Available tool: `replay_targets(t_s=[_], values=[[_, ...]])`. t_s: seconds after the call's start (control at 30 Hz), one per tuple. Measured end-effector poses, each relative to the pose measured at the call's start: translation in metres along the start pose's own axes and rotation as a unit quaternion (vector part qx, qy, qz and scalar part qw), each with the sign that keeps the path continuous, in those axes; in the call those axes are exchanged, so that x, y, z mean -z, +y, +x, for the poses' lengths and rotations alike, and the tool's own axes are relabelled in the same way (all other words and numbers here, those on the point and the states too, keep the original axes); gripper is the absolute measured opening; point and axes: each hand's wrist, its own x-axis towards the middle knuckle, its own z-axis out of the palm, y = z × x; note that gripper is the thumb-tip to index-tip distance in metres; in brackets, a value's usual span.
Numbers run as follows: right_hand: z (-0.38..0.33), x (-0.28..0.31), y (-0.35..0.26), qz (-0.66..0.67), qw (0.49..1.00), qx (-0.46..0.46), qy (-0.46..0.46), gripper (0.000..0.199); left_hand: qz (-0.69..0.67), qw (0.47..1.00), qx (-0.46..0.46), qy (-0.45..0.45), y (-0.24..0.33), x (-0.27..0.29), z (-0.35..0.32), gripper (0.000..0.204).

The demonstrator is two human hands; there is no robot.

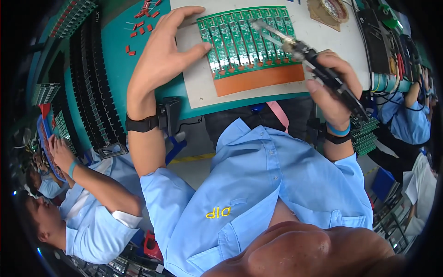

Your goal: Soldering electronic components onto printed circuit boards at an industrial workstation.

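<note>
A panel of green circuit boards point(247, 39) lies on an orange strip point(260, 79) on a white mat point(203, 87). My left hand point(161, 53) rests flat on the mat, its thumb pressing the panel's left edge. My right hand point(334, 87) grips a black soldering iron point(323, 69) like a pen. The iron's metal tip point(267, 30) reaches over the middle boards of the panel. Both wrists wear dark straps.
Small red components point(140, 25) lie scattered on the teal bench point(115, 69) at the upper left. Dark racks point(92, 92) run along the left. Stacked green boards point(364, 134) sit at the right. One co-worker sits at the lower left point(87, 203), another at the right point(410, 120).
</note>
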Motion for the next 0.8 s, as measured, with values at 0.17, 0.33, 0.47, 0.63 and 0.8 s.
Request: replay_targets(t_s=[0.17,0.33,0.47,0.63,0.8], values=[[0.015,-0.029,0.003,-0.01,0.997,-0.004,-0.07,0.04,0.069,0.997,-0.011,-0.011,0.007,-0.001,-0.003,0.064],[0.02,-0.039,0.003,-0.042,0.993,-0.045,-0.105,0.038,0.089,0.996,-0.004,-0.014,0.005,-0.002,-0.003,0.065],[0.023,-0.041,0.009,-0.054,0.993,-0.023,-0.106,0.038,0.114,0.993,-0.029,-0.005,0.005,-0.004,-0.003,0.062],[0.023,-0.041,0.011,-0.048,0.993,-0.024,-0.11,0.038,0.115,0.993,-0.025,-0.001,0.017,-0.001,0.001,0.062],[0.025,-0.041,0.01,-0.048,0.992,-0.032,-0.112,0.037,0.059,0.997,0.042,-0.022,0.033,0.006,0.005,0.051]])
